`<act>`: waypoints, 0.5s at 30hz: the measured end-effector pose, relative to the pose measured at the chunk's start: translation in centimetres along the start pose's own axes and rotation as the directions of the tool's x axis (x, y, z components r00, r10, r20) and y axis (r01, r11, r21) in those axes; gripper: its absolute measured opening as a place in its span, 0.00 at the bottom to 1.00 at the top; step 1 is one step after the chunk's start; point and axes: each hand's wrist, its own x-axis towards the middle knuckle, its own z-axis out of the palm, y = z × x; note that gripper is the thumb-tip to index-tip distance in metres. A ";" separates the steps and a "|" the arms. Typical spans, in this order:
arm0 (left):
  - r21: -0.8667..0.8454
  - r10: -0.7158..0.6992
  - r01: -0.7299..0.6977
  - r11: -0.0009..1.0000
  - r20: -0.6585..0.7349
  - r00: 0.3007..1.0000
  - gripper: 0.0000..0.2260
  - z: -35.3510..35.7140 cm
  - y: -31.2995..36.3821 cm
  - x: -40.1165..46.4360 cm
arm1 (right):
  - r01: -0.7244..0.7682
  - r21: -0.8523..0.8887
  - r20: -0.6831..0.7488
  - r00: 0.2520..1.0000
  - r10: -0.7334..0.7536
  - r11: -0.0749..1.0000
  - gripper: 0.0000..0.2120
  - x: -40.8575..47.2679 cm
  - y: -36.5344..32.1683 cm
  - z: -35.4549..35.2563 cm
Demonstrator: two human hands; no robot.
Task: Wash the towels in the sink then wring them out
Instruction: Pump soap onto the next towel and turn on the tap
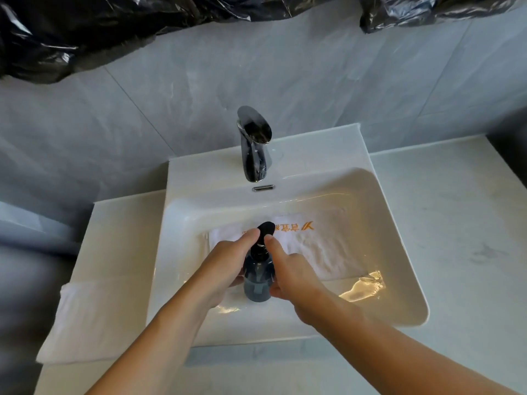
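A white towel (322, 246) with orange embroidery lies flat under water in the white sink (399, 252). Above it I hold a dark blue pump bottle (258, 277) with a black pump head. My left hand (225, 266) grips the bottle from the left, index finger up beside the pump head. My right hand (288, 272) grips it from the right, index finger raised toward the pump head. A second white towel (94, 317) lies folded on the counter left of the sink.
A chrome faucet (253, 143) stands behind the basin with no water running. The pale counter (456, 223) stretches right of the sink. Grey wall tiles rise behind, and black plastic sheeting (114, 29) hangs along the top.
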 end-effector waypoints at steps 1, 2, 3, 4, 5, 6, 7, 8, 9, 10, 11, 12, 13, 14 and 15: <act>0.002 -0.014 0.014 1.000 0.011 1.000 0.19 -0.1 0.3 0.2 | -0.016 0.025 -0.016 1.000 0.017 1.000 0.31 0.0 0.2 0.3; 0.013 -0.021 0.021 1.000 0.024 0.999 0.19 -0.2 0.5 0.4 | -0.030 0.058 -0.025 0.999 0.032 0.998 0.31 0.1 0.4 0.5; 0.030 -0.022 0.021 0.999 0.036 0.999 0.18 -0.2 0.7 0.7 | -0.039 0.104 -0.029 0.999 0.043 0.994 0.30 0.2 0.5 0.7; 0.049 -0.021 0.019 0.999 0.043 0.999 0.18 -0.2 0.9 0.9 | -0.042 0.153 -0.032 0.998 0.048 0.987 0.29 0.4 0.7 0.7; 0.067 -0.020 0.017 0.998 0.044 0.999 0.18 -0.1 1.0 1.1 | -0.041 0.199 -0.040 0.998 0.050 0.979 0.28 0.4 0.8 0.6; 0.084 -0.019 0.015 0.996 0.041 0.999 0.18 0.0 1.0 1.3 | -0.038 0.228 -0.046 0.998 0.050 0.973 0.26 0.5 0.9 0.5; 0.100 -0.018 0.015 0.995 0.035 0.999 0.17 0.1 1.0 1.6 | -0.035 0.242 -0.053 0.997 0.049 0.970 0.26 0.5 1.0 0.5; 0.114 -0.020 0.016 0.993 0.028 0.999 0.17 0.3 1.0 1.8 | -0.031 0.243 -0.057 0.997 0.046 0.970 0.27 0.6 1.3 0.4; 0.125 -0.021 0.018 0.992 0.020 1.000 0.17 0.4 1.0 1.9 | -0.032 0.244 -0.060 0.997 0.048 0.969 0.28 0.6 1.4 0.5; 0.130 -0.022 0.020 0.991 0.012 1.000 0.16 0.5 1.0 2.0 | -0.037 0.247 -0.059 0.997 0.053 0.968 0.28 0.6 1.4 0.4; 0.127 -0.022 0.021 0.992 0.007 1.000 0.16 0.6 1.0 2.1 | -0.043 0.257 -0.058 0.997 0.060 0.966 0.28 0.6 1.4 0.4; 0.122 -0.026 0.025 0.992 0.005 1.000 0.15 0.5 1.0 2.2 | -0.047 0.264 -0.057 0.996 0.064 0.963 0.28 0.7 1.4 0.3; 0.114 -0.027 0.026 0.993 0.003 1.000 0.15 0.5 1.0 2.2 | -0.051 0.268 -0.057 0.996 0.069 0.962 0.27 0.7 1.3 0.3; 0.107 -0.025 0.025 0.994 0.000 1.000 0.15 0.5 1.1 2.2 | -0.054 0.268 -0.054 0.996 0.071 0.962 0.26 0.7 1.2 0.3; 0.100 -0.020 0.021 0.995 -0.003 1.000 0.15 0.4 1.1 2.1 | -0.053 0.272 -0.053 0.996 0.070 0.961 0.26 0.6 1.0 0.3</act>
